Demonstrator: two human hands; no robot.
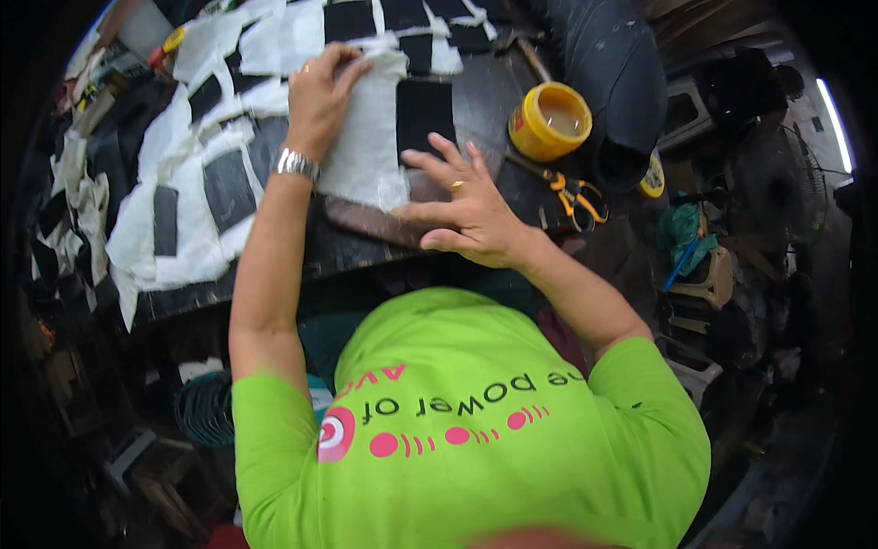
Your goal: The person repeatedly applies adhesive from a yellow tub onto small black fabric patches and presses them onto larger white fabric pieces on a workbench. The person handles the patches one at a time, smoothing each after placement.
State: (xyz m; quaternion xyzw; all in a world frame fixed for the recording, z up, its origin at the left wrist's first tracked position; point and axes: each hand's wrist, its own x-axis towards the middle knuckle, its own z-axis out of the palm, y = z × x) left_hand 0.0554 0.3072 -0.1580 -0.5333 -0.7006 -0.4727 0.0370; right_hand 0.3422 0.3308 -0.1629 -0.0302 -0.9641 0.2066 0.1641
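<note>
A pale white cloth piece (366, 137) lies in front of me, with a black rectangular patch (425, 117) along its right side. Part of a brown board (370, 220) shows under its near edge. My left hand (320, 99), with a metal watch at the wrist, pinches the far part of the cloth between thumb and forefinger. At the near right corner, my right hand (476, 206) has its fingers spread over the cloth and patch, wearing a ring. Its palm side is hidden.
More white cloth pieces with black patches (229, 192) spread over the dark table's left and far side. To the right stand a yellow jar (526, 137) of pale paste, orange-handled scissors (578, 203), a hammer (530, 59) and a large dark rounded object (613, 82).
</note>
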